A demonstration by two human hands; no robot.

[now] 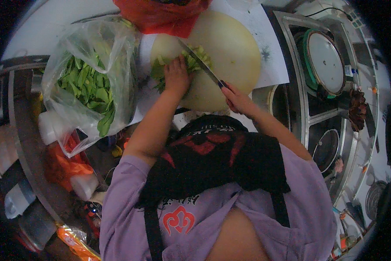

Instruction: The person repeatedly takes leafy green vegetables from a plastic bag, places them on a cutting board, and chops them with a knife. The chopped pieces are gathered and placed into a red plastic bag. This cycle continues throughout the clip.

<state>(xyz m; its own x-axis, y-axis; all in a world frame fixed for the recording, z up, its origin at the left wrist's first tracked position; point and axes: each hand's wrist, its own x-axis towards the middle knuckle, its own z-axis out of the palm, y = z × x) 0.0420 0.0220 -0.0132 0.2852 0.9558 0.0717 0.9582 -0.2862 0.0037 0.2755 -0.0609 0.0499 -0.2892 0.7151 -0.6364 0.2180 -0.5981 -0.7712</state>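
My right hand (237,98) grips the dark handle of a kitchen knife (200,62). Its long blade slants up and left across the pale stems of a bunch of leafy greens (198,55). With fingers pointing away from me, my left hand (176,75) holds the bunch down just left of the blade. Leaves stick out beyond that hand, and part of the bunch is hidden under it. All this rests on a round, pale yellow cutting board (236,42), its upper left edge covered by a red plastic bag (162,16).
Left of the board, a clear plastic bag (123,94) with more greens (87,81) overhangs the counter's front edge. A white sheet (273,58) lies beneath the board. To the right is a metal-framed stove or sink unit (296,49) with a round-lidded pot (326,63).
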